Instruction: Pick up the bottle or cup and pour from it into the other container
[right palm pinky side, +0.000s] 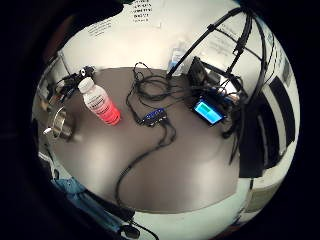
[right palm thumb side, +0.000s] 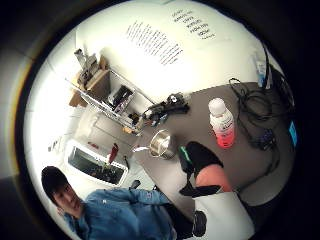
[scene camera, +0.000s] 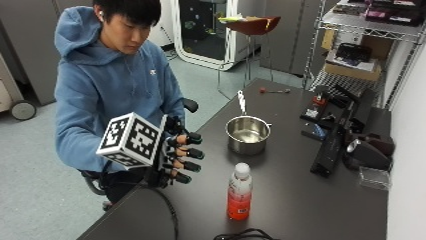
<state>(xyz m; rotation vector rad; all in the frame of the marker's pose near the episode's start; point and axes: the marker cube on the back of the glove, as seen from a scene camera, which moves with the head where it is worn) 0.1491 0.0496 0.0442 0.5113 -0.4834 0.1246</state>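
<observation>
Over the desk's near edge (scene camera: 200, 190) my gloved right hand (scene camera: 178, 157) hangs in the air, palm turned toward the bottle, fingers spread and only gently bent, holding nothing and touching nothing. The outside view alone shows that pose; of the hand itself, the thumb-side palm view gives only a bare fingertip and black strap (right palm thumb side: 202, 167) jutting in front of the desk top.

One bottle (scene camera: 239, 192) stands upright toward the middle of the desk, white cap on, red liquid filling its lower part. One metal pot (scene camera: 247, 134) with a straight handle stands beyond it, well apart, nearer the far left corner. Both palm views see the two together on the dark top: bottle (right palm pinky side: 100, 102) beside pot (right palm pinky side: 59, 124) in one, bottle (right palm thumb side: 222, 122) and pot (right palm thumb side: 160, 144) in the other.

Only the little-finger-side view shows the desk's right half: a tangle of black cable (right palm pinky side: 155, 90), a small blue-lit hub (right palm pinky side: 154, 116) and a device with a lit cyan screen (right palm pinky side: 209, 111), all near the wall edge. Only the outside view shows the wire shelf (scene camera: 359, 45) past the far corner and the black stands (scene camera: 336, 140) along the right edge.
</observation>
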